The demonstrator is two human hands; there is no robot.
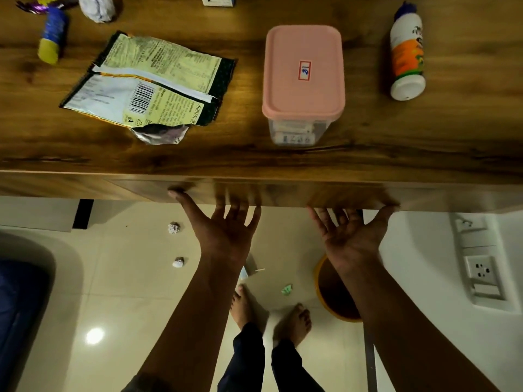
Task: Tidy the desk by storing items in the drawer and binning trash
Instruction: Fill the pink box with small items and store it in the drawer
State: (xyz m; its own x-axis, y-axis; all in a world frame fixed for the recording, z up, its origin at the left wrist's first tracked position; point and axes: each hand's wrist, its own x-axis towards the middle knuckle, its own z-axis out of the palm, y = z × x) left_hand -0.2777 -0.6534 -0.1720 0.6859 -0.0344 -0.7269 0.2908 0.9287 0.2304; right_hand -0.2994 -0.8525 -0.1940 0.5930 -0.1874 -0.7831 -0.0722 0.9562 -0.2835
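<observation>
Both my hands reach under the front of the wooden desk. My left hand and my right hand lie palm up with spread fingers against the lower edge of the shut drawer front. On the desk top lie a torn snack wrapper, a clear box with a pink lid, a white and orange bottle on its side, a blue and yellow tube, a crumpled paper ball and a purple wrapper. An orange-rimmed bin stands on the floor below my right arm.
Two small paper balls and a green scrap lie on the tiled floor near my bare feet. A wall socket panel is at the right. A dark blue seat fills the lower left.
</observation>
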